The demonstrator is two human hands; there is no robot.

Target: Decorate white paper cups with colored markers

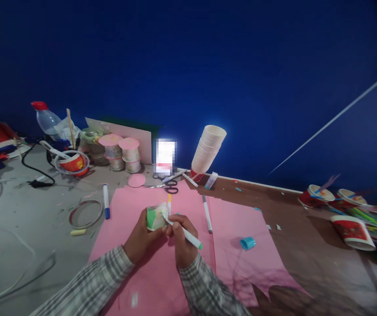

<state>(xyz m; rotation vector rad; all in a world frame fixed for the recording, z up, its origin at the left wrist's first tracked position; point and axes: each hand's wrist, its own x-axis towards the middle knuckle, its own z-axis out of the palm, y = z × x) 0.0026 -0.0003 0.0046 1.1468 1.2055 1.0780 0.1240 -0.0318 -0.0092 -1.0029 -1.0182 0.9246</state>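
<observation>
My left hand [142, 237] is wrapped round a small white paper cup [156, 216], which lies tilted on its side and has a green patch on its left. My right hand [184, 237] grips a white marker [191, 239] with a green end, its tip against the cup's side. Both hands are over pink paper sheets [152, 272]. Beyond the cup lies a marker with a yellow end [169, 199]. A blue-capped marker [106, 202] is to the left, and a dark-capped marker [207, 214] to the right.
A tall leaning stack of paper cups [209, 149] stands by the wall, near black-handled scissors [170, 187]. Pink-topped cups [129, 154] are at the back left, beside a tape roll [85, 214]. A blue ring-shaped piece [248, 243] sits on the right sheet; red cups [353, 232] are far right.
</observation>
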